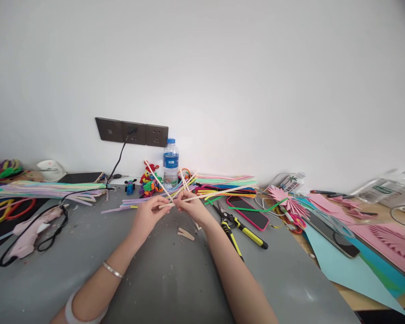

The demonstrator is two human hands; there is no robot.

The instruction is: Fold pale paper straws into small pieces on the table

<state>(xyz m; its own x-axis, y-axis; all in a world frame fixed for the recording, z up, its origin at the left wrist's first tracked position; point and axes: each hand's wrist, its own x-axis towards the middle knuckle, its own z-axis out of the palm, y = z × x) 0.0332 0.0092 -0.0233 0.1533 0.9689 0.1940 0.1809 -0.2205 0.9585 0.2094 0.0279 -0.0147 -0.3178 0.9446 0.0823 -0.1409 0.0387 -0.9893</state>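
Both hands meet over the middle of the grey table. My left hand (151, 213) pinches pale cream pipe cleaners (219, 192) near where they cross. Close beside it, my right hand (191, 207) is closed on the same strands. Their long ends stick out up to the left, straight up and to the right. Fingers hide the exact joint. Below the hands, a short folded cream piece (186, 234) lies on the table. To the right are yellow-and-black pliers (238, 225) with their handles spread.
Coloured pipe cleaners (47, 191) lie in bundles along the wall. A water bottle (170, 164) stands behind my hands near small figures (150, 180). A pink glue gun (33, 231) with its cord is at left; a pink-edged phone (248, 213) and paper sheets (347, 261) lie right.
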